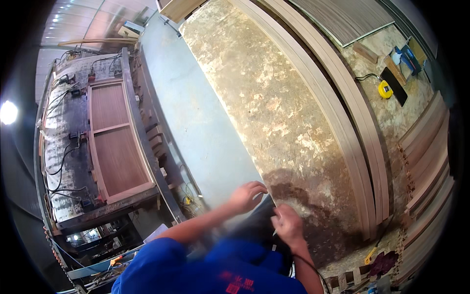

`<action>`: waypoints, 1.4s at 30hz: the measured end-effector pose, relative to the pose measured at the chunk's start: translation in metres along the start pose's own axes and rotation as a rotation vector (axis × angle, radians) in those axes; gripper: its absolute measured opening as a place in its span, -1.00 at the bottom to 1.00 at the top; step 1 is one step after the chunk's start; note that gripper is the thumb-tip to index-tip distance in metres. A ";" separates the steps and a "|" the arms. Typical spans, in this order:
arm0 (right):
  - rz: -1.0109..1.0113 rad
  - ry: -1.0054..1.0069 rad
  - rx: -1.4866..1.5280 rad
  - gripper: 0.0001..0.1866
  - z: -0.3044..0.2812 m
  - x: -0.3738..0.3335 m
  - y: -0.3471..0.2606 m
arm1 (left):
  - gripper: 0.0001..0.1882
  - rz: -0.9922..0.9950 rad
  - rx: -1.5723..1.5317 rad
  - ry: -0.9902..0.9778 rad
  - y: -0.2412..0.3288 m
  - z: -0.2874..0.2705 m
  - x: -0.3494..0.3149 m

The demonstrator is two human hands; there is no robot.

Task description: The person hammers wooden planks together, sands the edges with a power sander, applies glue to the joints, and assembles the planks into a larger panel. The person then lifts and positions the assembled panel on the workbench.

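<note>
My left hand [248, 197] hovers by the near left edge of a mottled, glue-stained worktable [274, 103]. Its fingers curve loosely with a gap to the thumb, and nothing shows between them. Just to its right, in front of my body, my right hand [288, 223] is closed. A thin pale bit sticks out below its fingers, too little to name. Dark trousers show below the hands, and a black cable [313, 267] runs past my right forearm. Two long wooden boards [313, 83] lie side by side along the worktable, right of both hands.
Left across the grey floor [186, 112], a machine bed holds a two-panel wooden door [115, 142]. At the table's far right lie a yellow tape measure [385, 89], a dark flat slab [395, 88] and a blue tool [409, 60]. Stacked planks [426, 161] stand at the right.
</note>
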State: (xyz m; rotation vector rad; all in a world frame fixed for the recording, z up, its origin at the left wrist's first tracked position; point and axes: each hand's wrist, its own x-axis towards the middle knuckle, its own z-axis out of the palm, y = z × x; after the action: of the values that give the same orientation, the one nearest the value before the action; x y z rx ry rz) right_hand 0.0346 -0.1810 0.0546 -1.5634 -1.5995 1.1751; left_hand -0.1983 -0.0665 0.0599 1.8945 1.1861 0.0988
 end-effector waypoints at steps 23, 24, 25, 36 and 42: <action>0.492 1.000 -0.374 -0.35 -0.086 -0.240 0.226 | -0.74 -0.143 -0.230 -0.052 0.124 0.137 0.043; 0.528 0.867 -0.276 -0.21 -0.099 -0.230 0.186 | -0.74 -0.041 -0.363 0.009 0.105 0.165 0.027; 0.724 0.707 -0.291 -0.17 -0.114 -0.224 0.165 | -0.75 -0.152 -0.354 -0.069 0.125 0.171 0.022; 0.484 0.867 -0.545 -0.53 -0.254 -0.253 0.186 | -0.75 -0.230 -0.220 -0.197 0.159 0.232 -0.081; 0.647 0.613 -0.443 -0.51 -0.248 -0.222 0.189 | -0.72 -0.236 -0.224 -0.119 0.135 0.246 -0.112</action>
State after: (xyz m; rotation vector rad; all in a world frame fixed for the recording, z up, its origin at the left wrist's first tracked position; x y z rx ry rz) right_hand 0.3660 -0.3713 0.0263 -2.5428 -0.9963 0.5135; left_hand -0.0483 -0.3281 0.0429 1.5346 1.2530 -0.0096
